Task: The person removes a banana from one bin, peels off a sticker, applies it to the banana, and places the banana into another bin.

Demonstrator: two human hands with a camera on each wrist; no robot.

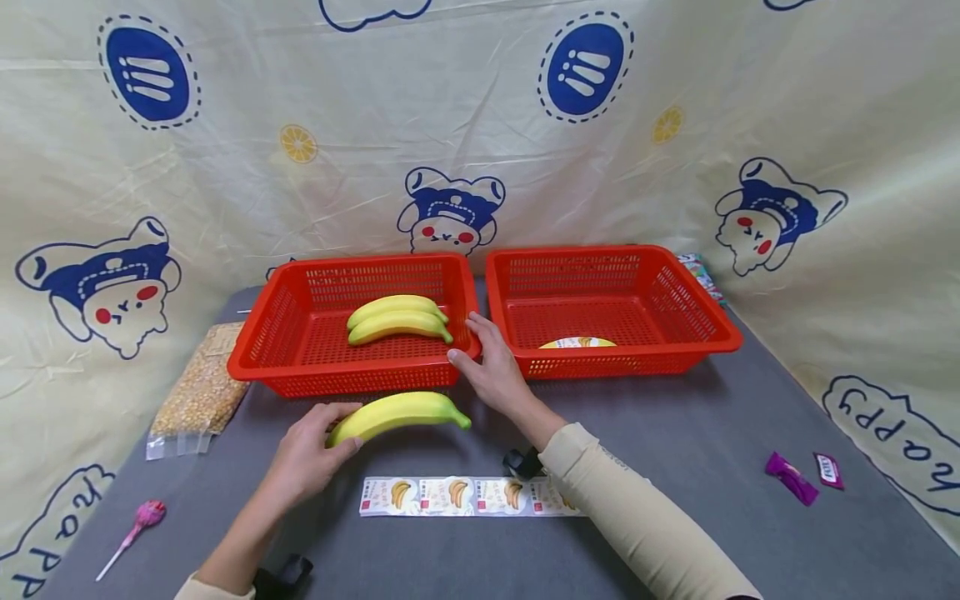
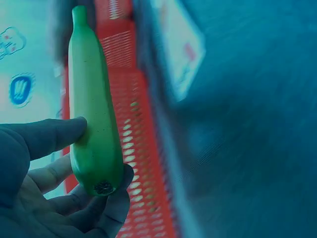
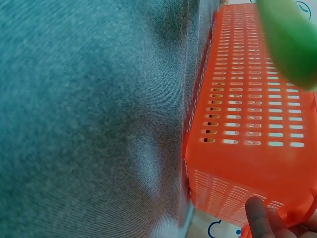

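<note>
My left hand (image 1: 311, 454) grips one end of a yellow banana (image 1: 401, 412), held just above the grey table in front of the left red basket (image 1: 288, 321). In the left wrist view the banana (image 2: 91, 106) lies across my curled fingers (image 2: 54, 134). Two more bananas (image 1: 397, 319) lie inside that left basket. My right hand (image 1: 491, 367) rests with straight fingers against the front right corner of the left basket, and a fingertip (image 3: 260, 220) shows at the basket wall (image 3: 247, 134). The right red basket (image 1: 697, 308) holds a banana sticker (image 1: 577, 342).
A strip of banana stickers (image 1: 468, 496) lies on the table near me. A bag of corn kernels (image 1: 198, 387) sits left of the baskets, and a pink lollipop (image 1: 135, 525) lies at the front left. Purple wrappers (image 1: 802, 475) lie at the right. A cartoon-print cloth backs the table.
</note>
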